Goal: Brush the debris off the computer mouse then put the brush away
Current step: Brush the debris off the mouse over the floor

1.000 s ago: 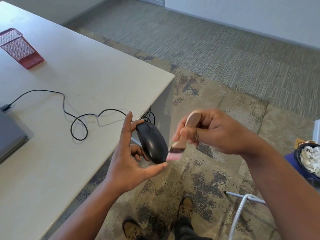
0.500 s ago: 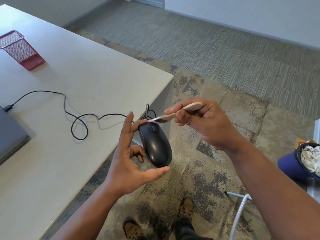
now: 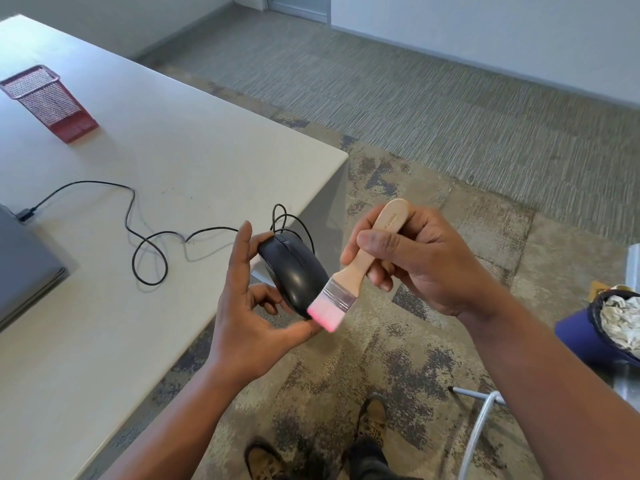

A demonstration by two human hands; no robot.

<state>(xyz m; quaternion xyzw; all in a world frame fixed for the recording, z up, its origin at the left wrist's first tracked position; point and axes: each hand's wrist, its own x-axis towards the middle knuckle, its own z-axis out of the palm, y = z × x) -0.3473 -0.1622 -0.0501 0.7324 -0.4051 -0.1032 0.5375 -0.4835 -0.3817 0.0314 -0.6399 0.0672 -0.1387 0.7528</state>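
Pink bristles of my flat wooden-handled paintbrush (image 3: 349,282) meet the near end of the glossy black corded computer mouse (image 3: 292,273), which my left hand (image 3: 249,306) pinches between thumb and fingertips, clear of the white table (image 3: 156,161) so debris falls on carpet. My right hand (image 3: 412,258) is closed around the handle, angling the bristles downward.

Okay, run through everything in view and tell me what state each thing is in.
mouse: held off the desk in left hand, cable attached
brush: in right hand, bristles at mouse's near end
laptop: closed
red mesh holder: tipped over
bin: holds crumpled paper
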